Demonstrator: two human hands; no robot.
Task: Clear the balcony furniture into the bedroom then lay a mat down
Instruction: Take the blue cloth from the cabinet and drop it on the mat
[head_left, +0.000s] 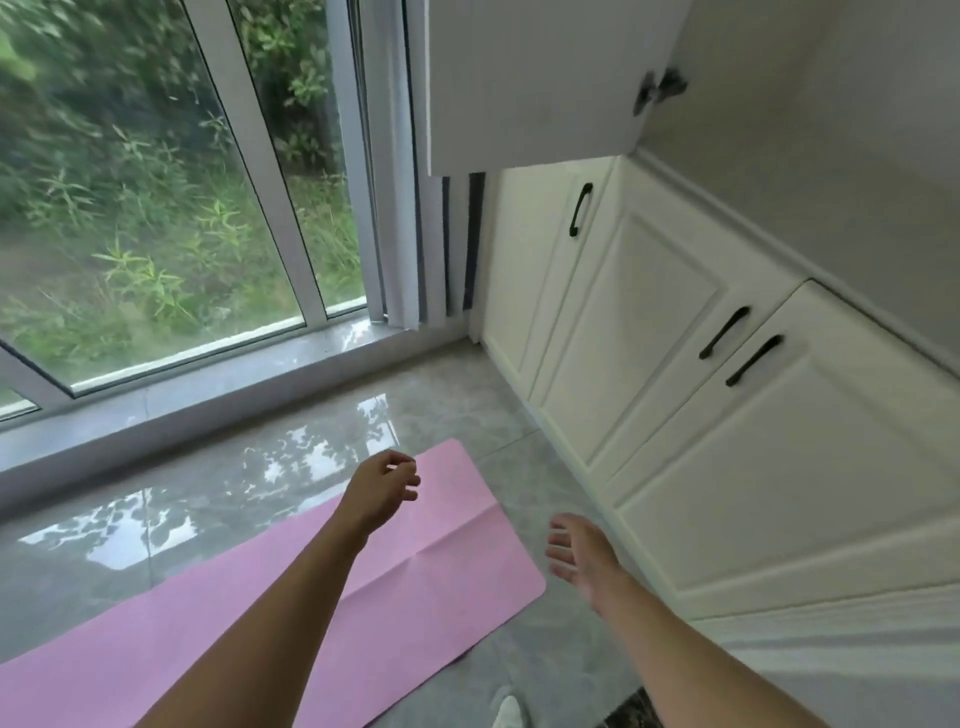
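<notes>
Glossy grey floor (218, 499): pink mat (436, 587) flat, creased; left hand (382, 491) fingers loosely curled, right hand (582, 553) spread, both empty.

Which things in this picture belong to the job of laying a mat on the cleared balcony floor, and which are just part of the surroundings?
Belongs to the job:
pink mat, spread flat on the floor
left hand, empty
right hand, empty
tiled floor

Just surroundings:
window
lower cabinets
upper cabinet
curtain
</notes>
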